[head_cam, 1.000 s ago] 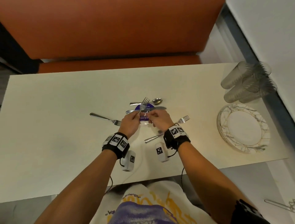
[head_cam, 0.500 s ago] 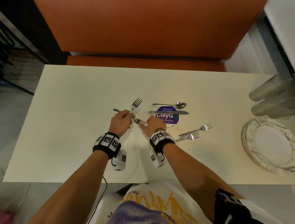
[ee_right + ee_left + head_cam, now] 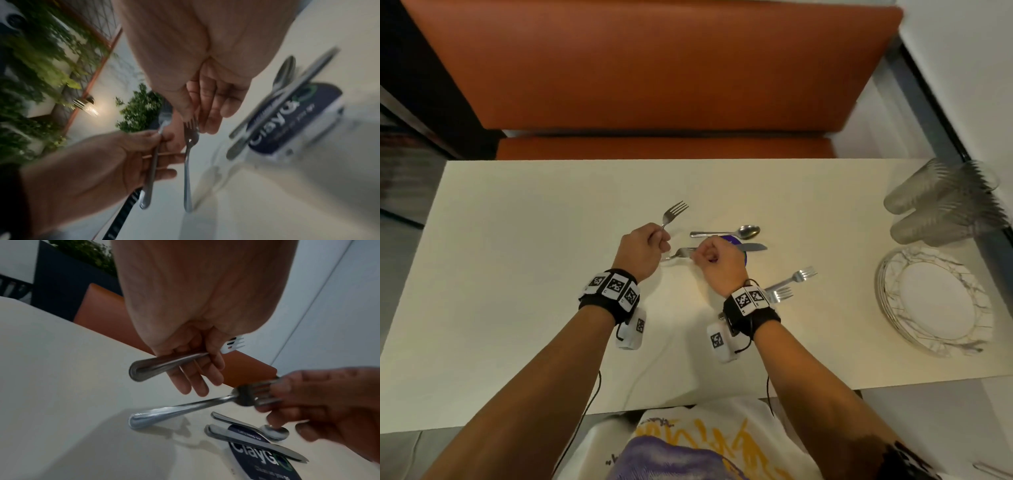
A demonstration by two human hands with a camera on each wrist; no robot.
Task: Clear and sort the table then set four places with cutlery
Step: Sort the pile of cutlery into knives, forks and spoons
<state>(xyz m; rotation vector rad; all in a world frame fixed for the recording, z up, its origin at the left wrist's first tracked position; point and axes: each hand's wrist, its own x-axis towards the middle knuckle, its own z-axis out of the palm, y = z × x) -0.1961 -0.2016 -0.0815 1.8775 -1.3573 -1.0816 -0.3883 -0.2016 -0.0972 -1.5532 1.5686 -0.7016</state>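
My left hand grips a fork by its handle, tines pointing away from me; the same fork shows in the left wrist view. Just to its right, my right hand pinches a second fork by the tines, its handle pointing left above the cream table. That second fork hangs clear of the table. A spoon and a knife lie behind my right hand on a round purple sticker. Two more forks lie right of my right wrist.
A stack of patterned plates sits at the table's right end. Behind it lie several clear ribbed cups on their sides. An orange bench runs along the far side. The table's left half is bare.
My left hand has lifted its fork up and left. My right hand took the fork that lay on the table by its tines and raised it. The camera view shifted.
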